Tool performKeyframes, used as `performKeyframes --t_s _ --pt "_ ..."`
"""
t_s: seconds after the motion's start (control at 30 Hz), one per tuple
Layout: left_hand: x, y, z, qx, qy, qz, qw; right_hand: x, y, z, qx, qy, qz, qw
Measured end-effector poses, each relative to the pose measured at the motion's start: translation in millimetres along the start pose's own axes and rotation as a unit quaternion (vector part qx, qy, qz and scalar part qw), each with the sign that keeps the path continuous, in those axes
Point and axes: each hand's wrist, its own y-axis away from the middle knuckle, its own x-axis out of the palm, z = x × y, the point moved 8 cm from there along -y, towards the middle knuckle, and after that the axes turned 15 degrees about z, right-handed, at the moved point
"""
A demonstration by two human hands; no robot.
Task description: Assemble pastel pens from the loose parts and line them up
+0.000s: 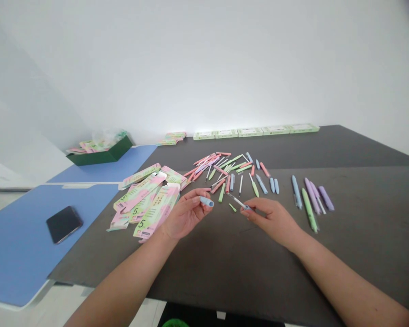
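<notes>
Between the fingertips of my left hand [187, 213] is a short blue pen barrel [206, 201], its hollow end facing right. My right hand [271, 220] pinches a white pen refill [236, 200] with a bit of blue at its lower end; its tip points up and left toward the barrel. The two parts are apart. A small green pen piece [232, 207] lies on the dark table between my hands. Just beyond them is a loose pile of pen parts in pink, green, blue and purple, with several white refills among them.
Pens and pen parts, including a green pen [309, 210], lie to the right. Flattened cartons [157, 211] overlap at left. A phone [64, 224] and green box [102, 156] rest on the blue table [17, 245]. Pale green boxes [250, 131] line the back edge.
</notes>
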Motion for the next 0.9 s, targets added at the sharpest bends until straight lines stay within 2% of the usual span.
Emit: performKeyframes --t_s 0.2,0.3,0.9 --pt "-28.7 -3 -2 0.007 -0.070 -0.061 0.996 2 0 7 -0.034 -0.002 0.018 0.999" --pt "-36.6 -3 -3 0.013 -0.081 -0.075 0.994 3 -1 6 -0.036 0.011 0.022 0.999" --pt "-31.9 -3 -6 0.001 -0.164 -0.107 0.981 5 -1 6 -0.039 0.063 0.025 0.997"
